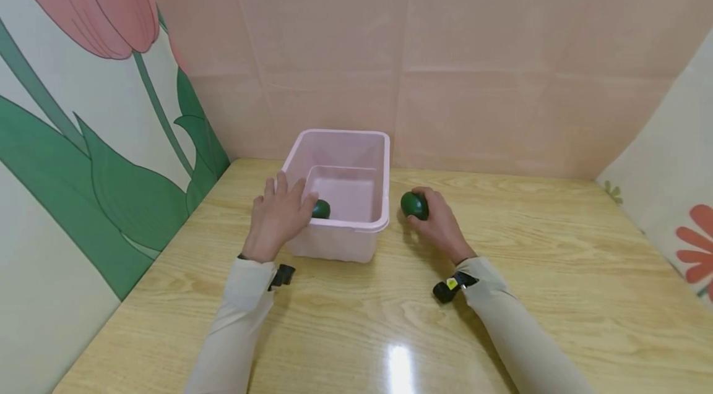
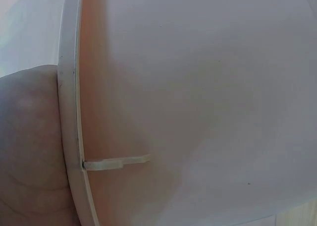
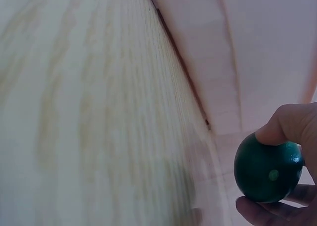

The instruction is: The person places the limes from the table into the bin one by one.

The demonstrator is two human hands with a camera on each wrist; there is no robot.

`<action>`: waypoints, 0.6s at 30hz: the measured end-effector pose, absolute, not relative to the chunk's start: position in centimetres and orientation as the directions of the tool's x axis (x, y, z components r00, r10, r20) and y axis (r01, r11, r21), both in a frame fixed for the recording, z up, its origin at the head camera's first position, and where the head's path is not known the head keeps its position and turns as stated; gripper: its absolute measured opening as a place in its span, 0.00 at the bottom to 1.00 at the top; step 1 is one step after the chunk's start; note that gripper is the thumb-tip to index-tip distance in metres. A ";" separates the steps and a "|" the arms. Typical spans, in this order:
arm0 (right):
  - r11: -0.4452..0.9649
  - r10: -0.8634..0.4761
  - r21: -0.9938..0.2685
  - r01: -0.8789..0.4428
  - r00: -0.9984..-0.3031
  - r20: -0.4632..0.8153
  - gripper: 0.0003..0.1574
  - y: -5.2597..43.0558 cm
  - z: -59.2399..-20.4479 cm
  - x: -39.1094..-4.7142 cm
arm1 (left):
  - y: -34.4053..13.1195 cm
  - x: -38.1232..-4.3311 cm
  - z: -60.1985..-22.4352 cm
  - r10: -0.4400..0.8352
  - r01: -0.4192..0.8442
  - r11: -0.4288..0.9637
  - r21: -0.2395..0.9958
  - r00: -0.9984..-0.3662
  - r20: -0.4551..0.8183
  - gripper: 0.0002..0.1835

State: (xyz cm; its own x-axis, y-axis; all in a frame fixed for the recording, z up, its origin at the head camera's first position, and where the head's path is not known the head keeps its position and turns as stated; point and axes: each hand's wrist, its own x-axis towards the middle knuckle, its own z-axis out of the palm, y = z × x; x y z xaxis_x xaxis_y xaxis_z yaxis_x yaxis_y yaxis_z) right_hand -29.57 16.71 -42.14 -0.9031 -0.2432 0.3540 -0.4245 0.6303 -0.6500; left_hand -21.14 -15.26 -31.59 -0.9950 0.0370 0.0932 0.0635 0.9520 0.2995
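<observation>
A glossy dark green avocado (image 1: 414,206) is in my right hand (image 1: 440,227), just right of the pink plastic bin (image 1: 334,242). In the right wrist view, the thumb and fingers grip this avocado (image 3: 267,169), and a small pale green spot shows on its skin. My left hand (image 1: 278,214) rests over the bin's front left corner, its fingers spread. The left wrist view shows the palm (image 2: 29,146) against the bin's rim (image 2: 72,117). Inside the bin, near the front wall, lies another dark green avocado (image 1: 321,209), partly hidden by the left hand and the rim.
The wood-grain table (image 1: 546,258) runs back to a pink cloth-like wall (image 1: 501,72). A panel with a large tulip print (image 1: 111,4) stands along the left side, and a pale flower-print panel (image 1: 685,165) along the right.
</observation>
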 end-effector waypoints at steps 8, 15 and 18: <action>0.630 -0.238 -0.652 -0.422 -0.904 0.355 0.38 16.7 -42.0 -29.6 | -15.2 -21.2 -31.4 0.036 0.059 0.951 0.305 -0.996 0.080 0.35; 0.638 -0.232 -0.644 -0.422 -0.903 0.361 0.38 16.6 -42.0 -29.6 | -15.2 -21.0 -31.3 0.037 0.059 0.948 0.311 -0.996 0.076 0.35; 0.641 -0.227 -0.645 -0.417 -0.905 0.359 0.38 16.6 -41.9 -29.5 | -15.2 -21.0 -31.3 0.038 0.060 0.949 0.309 -0.996 0.075 0.35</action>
State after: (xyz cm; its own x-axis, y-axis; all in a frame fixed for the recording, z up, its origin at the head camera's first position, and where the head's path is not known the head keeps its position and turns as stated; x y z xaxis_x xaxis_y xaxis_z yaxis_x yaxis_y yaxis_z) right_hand -29.49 16.59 -41.90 -0.9051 -0.2272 0.3594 -0.4168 0.6408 -0.6447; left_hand -21.00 -15.22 -31.30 -0.9964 0.0381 0.0755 0.0597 0.9491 0.3092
